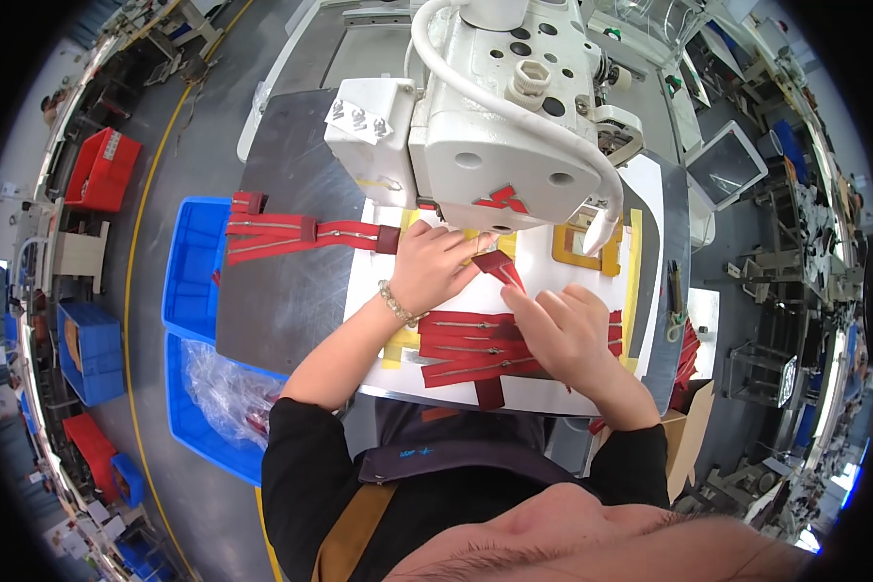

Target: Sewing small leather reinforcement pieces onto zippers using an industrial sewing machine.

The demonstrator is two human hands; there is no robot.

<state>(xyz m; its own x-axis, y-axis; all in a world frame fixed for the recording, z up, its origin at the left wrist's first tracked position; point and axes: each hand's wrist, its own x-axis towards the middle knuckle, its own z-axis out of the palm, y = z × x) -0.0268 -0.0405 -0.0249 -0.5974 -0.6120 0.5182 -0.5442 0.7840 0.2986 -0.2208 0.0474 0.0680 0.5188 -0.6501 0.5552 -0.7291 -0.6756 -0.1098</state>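
Under the head of a white industrial sewing machine (509, 145), my two hands work at one end of a red zipper strip (496, 264). My left hand (432, 260) is close to the needle area, thumb and forefinger closed at the strip's dark red end; its fingertips are partly hidden by the machine head. On the strip's near side, my right hand (565, 335) pinches the red tape between thumb and fingers. Several red zippers (470, 347) with metallic teeth lie in a row beneath my right wrist. More joined red zippers (306, 231) stretch leftward from beside my left hand.
A yellow frame-like plate (592, 250) sits right of the machine head. Scissors or snips (675, 315) lie at the table's right edge. Blue bins (196, 281) stand left of the table, one holding clear plastic (225, 383). A cardboard box (687, 436) is at lower right.
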